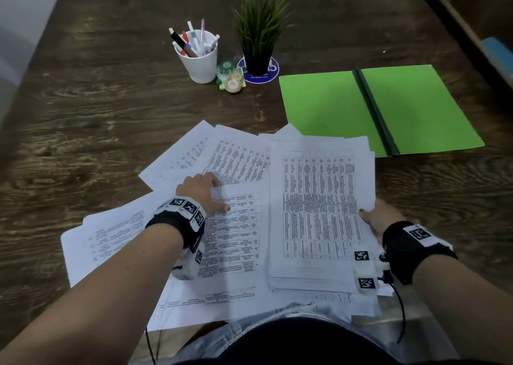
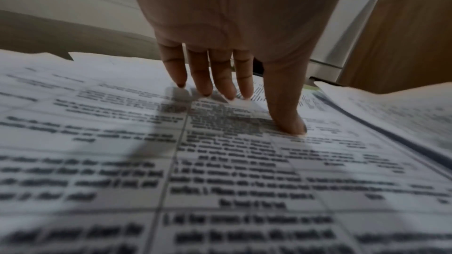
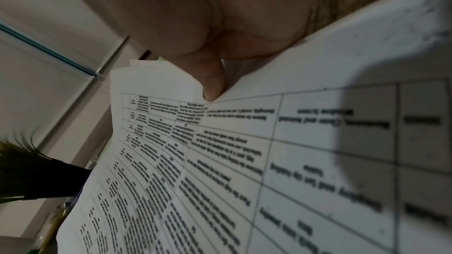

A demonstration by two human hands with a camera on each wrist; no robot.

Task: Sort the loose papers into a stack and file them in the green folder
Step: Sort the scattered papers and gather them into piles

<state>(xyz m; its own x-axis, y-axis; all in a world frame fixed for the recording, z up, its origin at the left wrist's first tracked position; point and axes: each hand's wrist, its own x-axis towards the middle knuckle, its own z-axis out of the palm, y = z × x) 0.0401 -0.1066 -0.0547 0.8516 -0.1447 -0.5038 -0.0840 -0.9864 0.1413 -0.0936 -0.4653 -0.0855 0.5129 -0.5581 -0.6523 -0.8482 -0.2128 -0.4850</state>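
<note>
Head view, desk inventory as it stood. Item: dark brown wood-grain table, bearing all that follows. Item: white printed loose papers, table-ruled sheets fanned and overlapping across the near middle, the nearest hanging over the table's edge toward me. Item: gathered stack of white printed sheets, lying on the right part of that spread, edges roughly squared. Item: bright green card folder with a dark spine, laid open and flat at the far right, its near-left corner just beside the stack's far edge; no sheet lay in it. Item: white plastic cup of pens, far middle. Item: small green grass-like plant in a black pot, standing on a round blue coaster beside the cup.

My left hand lay on one loose sheet left of the stack, fingers straight and spread, tips and thumb pressing the paper down. My right hand gripped the stack's right edge, thumb on top; the right wrist view showed that thumb bent over the edge, the other fingers hidden beneath the sheets.
</note>
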